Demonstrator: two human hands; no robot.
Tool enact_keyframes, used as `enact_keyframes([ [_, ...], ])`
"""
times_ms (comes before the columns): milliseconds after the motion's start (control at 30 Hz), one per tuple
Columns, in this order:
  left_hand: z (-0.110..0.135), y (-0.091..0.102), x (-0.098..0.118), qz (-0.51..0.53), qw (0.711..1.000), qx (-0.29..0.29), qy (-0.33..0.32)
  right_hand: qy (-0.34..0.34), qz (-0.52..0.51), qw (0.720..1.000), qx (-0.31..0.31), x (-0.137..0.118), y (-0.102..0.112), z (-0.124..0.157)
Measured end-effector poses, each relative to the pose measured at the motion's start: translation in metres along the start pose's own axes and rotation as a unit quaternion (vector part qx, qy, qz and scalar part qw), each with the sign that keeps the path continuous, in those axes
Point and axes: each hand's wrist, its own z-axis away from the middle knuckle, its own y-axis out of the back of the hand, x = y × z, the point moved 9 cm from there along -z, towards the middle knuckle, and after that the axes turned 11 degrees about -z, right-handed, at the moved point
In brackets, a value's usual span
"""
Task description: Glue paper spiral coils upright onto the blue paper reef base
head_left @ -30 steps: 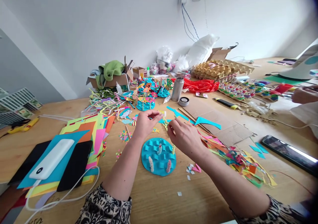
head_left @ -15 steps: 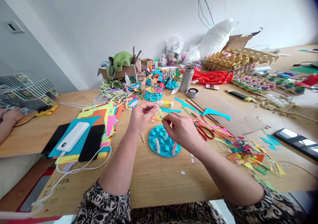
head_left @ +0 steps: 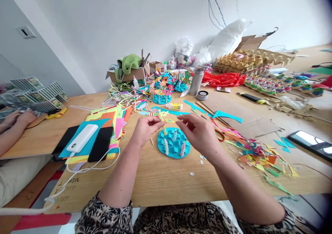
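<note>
My left hand [head_left: 149,128] pinches a pale yellow-green twisted strip [head_left: 161,115] between thumb and fingertips, above the far left rim of a blue woven paper disc [head_left: 171,152]. Upright on the disc are a white twisted post [head_left: 166,147], a pink one [head_left: 183,148] and a pale blue one [head_left: 175,135]. A yellow twisted piece [head_left: 165,131] shows at its far left edge; whether it joins the held strip, I cannot tell. To the right, my right hand [head_left: 201,130] is closed, fingertips together and apart from the strip; anything in them is hidden.
Beyond the disc lie a glue stick [head_left: 174,106], paper fish cutouts [head_left: 169,121] and a finished blue craft [head_left: 162,97]. A metal flask [head_left: 196,82] stands behind. Red scissors [head_left: 220,135] and paper scraps [head_left: 255,152] lie right; coloured paper [head_left: 103,116] and a power bank [head_left: 82,138] left.
My hands have drawn apart, the right one leaving the strip. The left still holds it, now more upright, and more of the blue disc shows. The view has shifted slightly.
</note>
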Motion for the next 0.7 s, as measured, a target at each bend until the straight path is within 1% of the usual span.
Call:
enact_keyframes([
  [33, 0.000, 0.003, -0.007, 0.002, 1.000, 0.008, 0.009, -0.010, -0.002, 1.000, 0.022, 0.007, 0.010, 0.005],
  [67, 0.000, 0.006, -0.014, 0.006, 1.000, 0.013, 0.020, -0.018, 0.000, 0.999, 0.026, 0.015, 0.017, 0.011],
  [100, 0.000, 0.010, -0.021, 0.016, 0.999, 0.023, 0.027, -0.027, 0.008, 0.999, 0.015, 0.025, 0.020, 0.019],
  [167, 0.001, 0.017, -0.037, 0.032, 0.997, 0.047, 0.048, -0.043, 0.031, 0.998, -0.046, 0.046, 0.013, 0.038],
  [233, 0.001, 0.020, -0.051, 0.033, 0.995, 0.060, 0.069, -0.058, 0.050, 0.990, -0.120, 0.066, -0.002, 0.059],
  [300, 0.002, 0.020, -0.061, 0.034, 0.994, 0.063, 0.082, -0.063, 0.070, 0.982, -0.166, 0.080, -0.016, 0.076],
  [367, 0.002, 0.019, -0.067, 0.033, 0.994, 0.059, 0.088, -0.058, 0.090, 0.976, -0.192, 0.087, -0.026, 0.085],
  [467, 0.003, 0.018, -0.071, 0.033, 0.994, 0.056, 0.093, -0.043, 0.102, 0.969, -0.220, 0.088, -0.036, 0.086],
  [567, 0.004, 0.017, -0.075, 0.038, 0.992, 0.053, 0.104, -0.030, 0.106, 0.966, -0.233, 0.088, -0.037, 0.082],
  [700, 0.004, 0.015, -0.080, 0.040, 0.991, 0.050, 0.115, -0.012, 0.117, 0.965, -0.236, 0.092, -0.031, 0.079],
])
